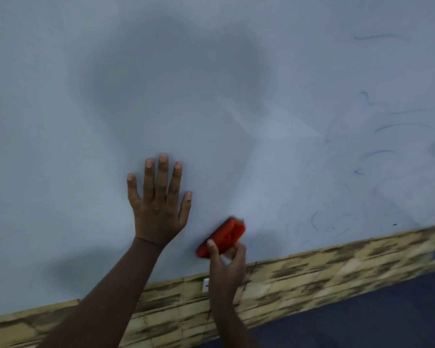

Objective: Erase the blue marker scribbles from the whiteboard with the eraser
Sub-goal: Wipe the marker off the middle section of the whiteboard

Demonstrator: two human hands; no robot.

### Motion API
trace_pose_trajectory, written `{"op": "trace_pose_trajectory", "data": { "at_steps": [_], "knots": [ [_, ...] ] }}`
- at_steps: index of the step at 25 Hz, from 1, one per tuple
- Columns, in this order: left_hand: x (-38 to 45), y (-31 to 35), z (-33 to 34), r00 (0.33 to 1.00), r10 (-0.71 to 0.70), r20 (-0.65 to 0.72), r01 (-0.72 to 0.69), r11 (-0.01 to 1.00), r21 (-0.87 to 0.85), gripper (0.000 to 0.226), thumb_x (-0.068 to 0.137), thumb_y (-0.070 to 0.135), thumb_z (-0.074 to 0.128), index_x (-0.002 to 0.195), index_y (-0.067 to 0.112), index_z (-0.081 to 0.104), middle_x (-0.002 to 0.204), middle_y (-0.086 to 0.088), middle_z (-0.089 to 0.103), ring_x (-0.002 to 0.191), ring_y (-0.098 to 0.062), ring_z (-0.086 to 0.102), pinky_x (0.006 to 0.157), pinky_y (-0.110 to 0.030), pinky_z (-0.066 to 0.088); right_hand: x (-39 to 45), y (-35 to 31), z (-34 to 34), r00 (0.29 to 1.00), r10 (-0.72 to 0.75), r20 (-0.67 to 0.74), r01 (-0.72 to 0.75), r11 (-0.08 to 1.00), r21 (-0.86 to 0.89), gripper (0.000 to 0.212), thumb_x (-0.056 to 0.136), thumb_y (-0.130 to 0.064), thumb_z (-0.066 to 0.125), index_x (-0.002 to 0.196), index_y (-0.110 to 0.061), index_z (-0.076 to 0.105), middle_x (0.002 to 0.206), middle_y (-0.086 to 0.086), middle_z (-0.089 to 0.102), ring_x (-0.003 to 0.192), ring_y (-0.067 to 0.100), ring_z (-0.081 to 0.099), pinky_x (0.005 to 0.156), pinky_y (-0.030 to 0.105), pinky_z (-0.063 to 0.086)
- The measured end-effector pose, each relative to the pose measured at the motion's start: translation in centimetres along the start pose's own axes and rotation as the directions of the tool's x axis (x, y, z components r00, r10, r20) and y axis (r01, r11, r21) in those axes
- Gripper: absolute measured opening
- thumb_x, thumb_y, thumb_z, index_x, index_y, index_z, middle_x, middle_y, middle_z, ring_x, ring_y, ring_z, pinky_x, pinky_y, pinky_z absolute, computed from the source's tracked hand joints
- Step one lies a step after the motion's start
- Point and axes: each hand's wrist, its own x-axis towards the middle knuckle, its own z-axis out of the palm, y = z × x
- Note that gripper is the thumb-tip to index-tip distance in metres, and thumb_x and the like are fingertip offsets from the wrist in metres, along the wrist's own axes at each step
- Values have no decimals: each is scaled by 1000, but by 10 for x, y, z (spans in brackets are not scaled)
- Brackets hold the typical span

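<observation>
Gripping the red plastic block eraser [221, 237] by its lower end, the right hand [227, 266] has its fingers curled round the body and the thumb laid along the near edge; the view is blurred there, so I cannot tell how the other fingers sit. The eraser lies against the pale grey whiteboard [111, 71] low down, near the bottom edge, its long axis tilted, the free end pointing up and to the right toward the remaining faint blue marker scribbles [387, 126]. The left hand [158, 207] is spread flat on the board, all 5 fingers straight, holding nothing, just left of the eraser. To do this step well, I judge the pad should stay flush and sweep broadside, across its long axis, in overlapping passes rightward. Below the board runs a tan brick-patterned wall strip [312, 270].
</observation>
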Motion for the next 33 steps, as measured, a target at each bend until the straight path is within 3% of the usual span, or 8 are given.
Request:
{"op": "trace_pose_trajectory", "data": {
  "at_steps": [3,7,10,15,18,22,29,33],
  "knots": [
    [-8,1,1,1000,-1,9,1,1000,-4,80,107,47,48,170,13,13,178,-9,-5,165,-29,-3,130,-58,-4,-14,69,5,902,429,52,-429,903,-11,94,68,-88,68,121,-10,66,106,8,75,100,29,71,87,39,60],
    [-18,5,5,999,-12,31,11,1000,22,82,106,49,49,170,13,11,178,-10,-6,165,-30,-5,130,-58,-5,0,100,3,649,708,276,-760,597,256,50,99,-20,69,140,2,51,129,25,66,105,37,70,74,39,65],
    [-26,6,4,998,5,60,-7,999,39,84,106,50,50,170,13,9,178,-11,-7,165,-31,-6,130,-59,-7,-2,98,1,632,709,314,-775,569,273,45,97,-14,71,135,3,54,124,24,69,91,31,71,65,33,63],
    [-41,-10,-13,982,111,154,-105,993,-46,77,109,47,54,169,14,19,178,-11,-1,165,-29,-1,132,-55,0,39,60,-28,769,638,36,-625,740,246,36,89,-26,81,108,2,68,97,19,70,77,29,66,49,25,56],
    [-73,-49,-35,958,208,198,-201,978,-57,71,108,40,59,167,13,30,177,-9,15,164,-27,11,133,-49,11,64,41,-50,830,556,-35,-525,802,285,30,94,-30,76,108,-4,70,102,14,73,85,26,72,62,26,63],
    [-118,-100,-57,937,209,280,-209,977,-33,71,107,39,61,166,13,32,176,-9,19,164,-27,15,132,-51,13,7,67,-6,728,685,26,-676,710,199,37,93,-33,75,107,-1,63,84,12,68,68,23,65,46,23,55],
    [-140,-144,-72,899,286,331,-284,957,-58,71,105,35,61,166,14,32,176,-8,21,163,-26,16,130,-49,15,-128,81,102,502,780,374,-859,499,113,46,90,-19,79,124,6,59,117,26,72,89,32,77,59,31,62],
    [-144,-148,-74,896,286,340,-269,958,-96,72,104,29,62,167,13,30,176,-8,20,164,-25,12,131,-50,12,-126,73,96,569,769,291,-822,543,173,44,82,-14,87,112,7,63,111,26,73,96,39,76,68,36,66]
  ]
}}
